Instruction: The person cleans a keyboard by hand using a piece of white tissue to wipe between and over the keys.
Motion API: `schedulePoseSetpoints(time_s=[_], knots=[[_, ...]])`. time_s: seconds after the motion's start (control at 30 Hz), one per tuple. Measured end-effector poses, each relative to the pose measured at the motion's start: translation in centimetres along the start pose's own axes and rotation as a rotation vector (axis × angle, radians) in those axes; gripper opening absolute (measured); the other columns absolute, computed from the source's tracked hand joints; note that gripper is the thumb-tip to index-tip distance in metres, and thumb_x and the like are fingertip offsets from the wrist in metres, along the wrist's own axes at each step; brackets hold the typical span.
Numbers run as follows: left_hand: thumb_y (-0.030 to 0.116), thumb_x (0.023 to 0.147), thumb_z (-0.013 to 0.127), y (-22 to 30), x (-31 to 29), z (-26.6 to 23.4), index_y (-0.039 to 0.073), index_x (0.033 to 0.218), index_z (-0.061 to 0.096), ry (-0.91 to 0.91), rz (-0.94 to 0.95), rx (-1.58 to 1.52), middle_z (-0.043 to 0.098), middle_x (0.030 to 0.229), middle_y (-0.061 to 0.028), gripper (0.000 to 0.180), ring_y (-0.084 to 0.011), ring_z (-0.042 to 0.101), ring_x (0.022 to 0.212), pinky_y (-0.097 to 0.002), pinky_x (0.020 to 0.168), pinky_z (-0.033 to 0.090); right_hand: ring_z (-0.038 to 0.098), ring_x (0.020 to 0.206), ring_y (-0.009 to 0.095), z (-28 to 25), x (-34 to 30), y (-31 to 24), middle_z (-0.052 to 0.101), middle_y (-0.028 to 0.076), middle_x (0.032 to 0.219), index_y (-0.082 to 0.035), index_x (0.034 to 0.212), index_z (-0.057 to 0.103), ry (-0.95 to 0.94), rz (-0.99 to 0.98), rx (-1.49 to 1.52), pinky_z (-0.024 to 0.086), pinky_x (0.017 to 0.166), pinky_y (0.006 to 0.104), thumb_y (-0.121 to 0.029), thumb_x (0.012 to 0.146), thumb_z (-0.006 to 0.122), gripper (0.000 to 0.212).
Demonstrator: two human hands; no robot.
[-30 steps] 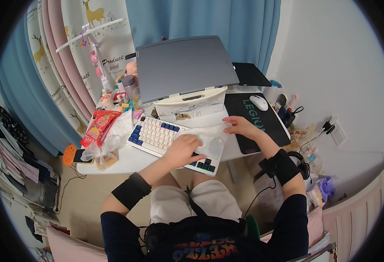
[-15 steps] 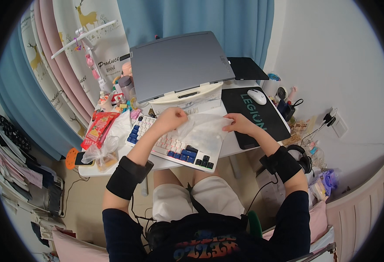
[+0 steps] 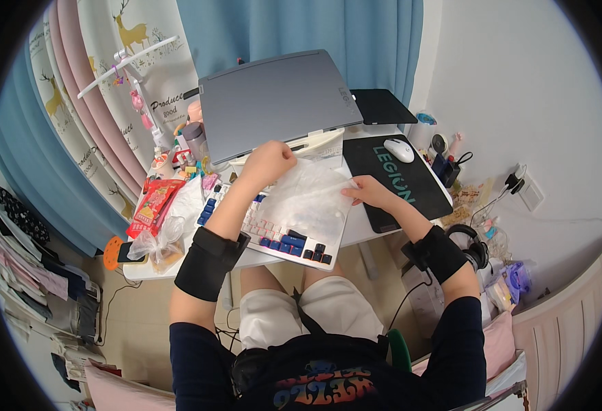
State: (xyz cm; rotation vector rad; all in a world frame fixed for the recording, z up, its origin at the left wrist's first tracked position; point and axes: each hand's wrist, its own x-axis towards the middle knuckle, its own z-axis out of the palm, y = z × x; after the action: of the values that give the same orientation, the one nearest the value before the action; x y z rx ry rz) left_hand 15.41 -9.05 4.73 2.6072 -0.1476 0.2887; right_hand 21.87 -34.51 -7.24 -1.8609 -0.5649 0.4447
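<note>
Two hands [image 3: 268, 159] [image 3: 366, 192] on one clear plastic sheet [image 3: 308, 198], one keyboard [image 3: 273, 229] beneath

A translucent whitish plastic cover sheet [image 3: 306, 198] lay crumpled and spread over the right part of a white keyboard with blue and pink keys [image 3: 273, 229]. The keyboard sat tilted at the front edge of the desk, its dark-blue bottom-row keys left uncovered.
</note>
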Motion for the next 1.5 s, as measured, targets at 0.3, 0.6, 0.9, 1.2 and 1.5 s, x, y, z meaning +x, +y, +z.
schedulePoseSetpoints(time_s=[0.3, 0.6, 0.9, 1.2, 1.5], knots=[[0.017, 0.079, 0.061, 2.2, -4.2, 7.9, -0.001, 0.077, 0.064, 0.078, 0.263, -0.007, 0.066, 0.075, -0.0167, 0.018, -0.03, 0.066, 0.065, -0.0362, 0.062, 0.053, 0.063, 0.075, 0.01, 0.2, 0.4, 0.7, 0.066, 0.002, 0.085, 0.0, 0.098, 0.064, -0.001, 0.047, 0.01, 0.054, 0.065, 0.024, -0.022, 0.087, 0.066, 0.025], [0.027, 0.076, 0.069, 2.6, -9.8, 10.7, 0.004, 0.097, 0.06, 0.104, 0.409, 0.119, 0.064, 0.082, -0.0117, 0.032, -0.0279, 0.064, 0.074, -0.0364, 0.063, 0.051, 0.063, 0.077, 0.011, -0.4, 0.6, 1.5, 0.065, 0.004, 0.087, 0.001, 0.102, 0.063, 0.047, 0.062, 0.033, 0.055, 0.067, 0.0245, -0.019, 0.092, 0.056, 0.024], [0.018, 0.069, 0.075, -5.7, -13.7, 5.8, 0.004, 0.107, 0.058, 0.214, 0.438, 0.082, 0.054, 0.1, -0.0115, 0.044, -0.0287, 0.056, 0.091, -0.0384, 0.08, 0.045, 0.063, 0.073, 0.012, -1.0, 0.3, 1.9, 0.065, 0.006, 0.086, 0.004, 0.105, 0.063, 0.07, 0.033, 0.102, 0.055, 0.064, 0.0241, -0.017, 0.09, 0.058, 0.026], [0.007, 0.077, 0.067, -6.0, -12.8, 6.4, 0.006, 0.102, 0.066, 0.118, 0.471, 0.029, 0.059, 0.093, -0.0094, 0.025, -0.0285, 0.059, 0.081, -0.0345, 0.073, 0.049, 0.062, 0.077, 0.011, -1.3, -1.0, 0.2, 0.065, 0.005, 0.089, 0.001, 0.108, 0.063, 0.058, 0.034, 0.05, 0.054, 0.069, 0.0235, -0.013, 0.089, 0.057, 0.025], [-0.001, 0.083, 0.062, -11.4, -10.0, 5.2, 0.0, 0.099, 0.069, 0.03, 0.057, -0.681, 0.066, 0.089, -0.0067, 0.018, -0.0121, 0.06, 0.08, -0.0235, 0.073, 0.047, 0.058, 0.077, 0.008, -2.8, -2.0, -0.5, 0.062, 0.002, 0.089, -0.009, 0.112, 0.067, -0.006, -0.072, 0.071, 0.052, 0.078, 0.0228, -0.003, 0.09, 0.051, 0.028]])
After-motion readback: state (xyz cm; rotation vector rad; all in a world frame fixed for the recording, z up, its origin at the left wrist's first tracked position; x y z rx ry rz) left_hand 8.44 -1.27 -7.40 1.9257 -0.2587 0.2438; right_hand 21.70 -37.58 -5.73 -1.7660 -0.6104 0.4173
